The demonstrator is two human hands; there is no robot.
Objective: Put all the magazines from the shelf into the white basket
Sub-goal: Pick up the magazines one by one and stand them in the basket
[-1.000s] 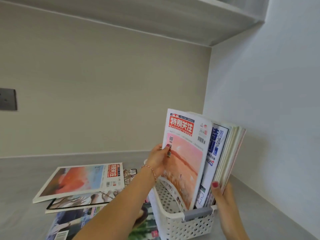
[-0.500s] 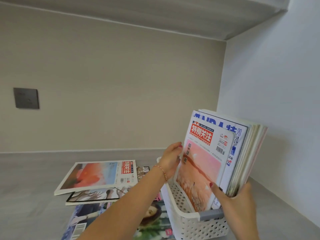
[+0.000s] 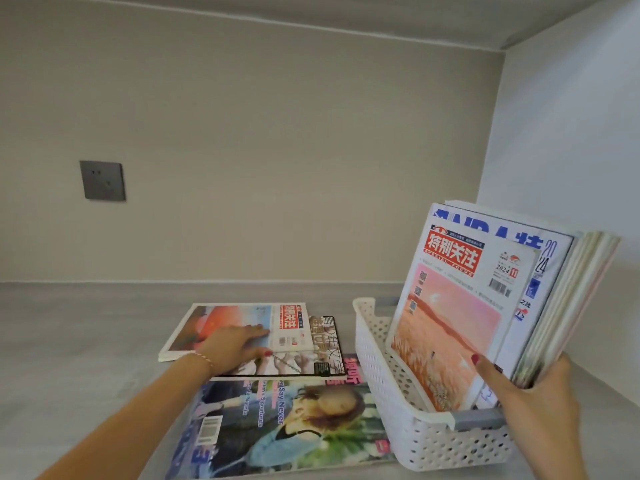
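I see the shelf (image 3: 86,341) bearing everything; a grey wall socket (image 3: 103,180) sits well beyond my left fingertips. Largest of the loose items is the big glossy magazine (image 3: 284,431), flat on the shelf below my left wrist. Next in size, the white basket (image 3: 426,441) stands just right of my left hand, holding the upright bundle of magazines (image 3: 502,299), which leans right. My right hand (image 3: 530,403) steadies it: thumb pressed on the pink front cover, the other fingers hidden behind the stack, so I cannot tell how they lie.

The black-bordered magazine (image 3: 322,348) lies partly under my left fingers, and the top magazine (image 3: 242,323) lies directly beneath them. My left hand (image 3: 235,348) rests flat on that cover, fingers straight and close together, gripping nothing yet.

Risks, in my judgement: three flat magazines remain outside the basket. A flat press offers no purchase, so the glossy cover may slide rather than lift. If my right hand lets go, the leaning bundle may splay or tip the light basket.
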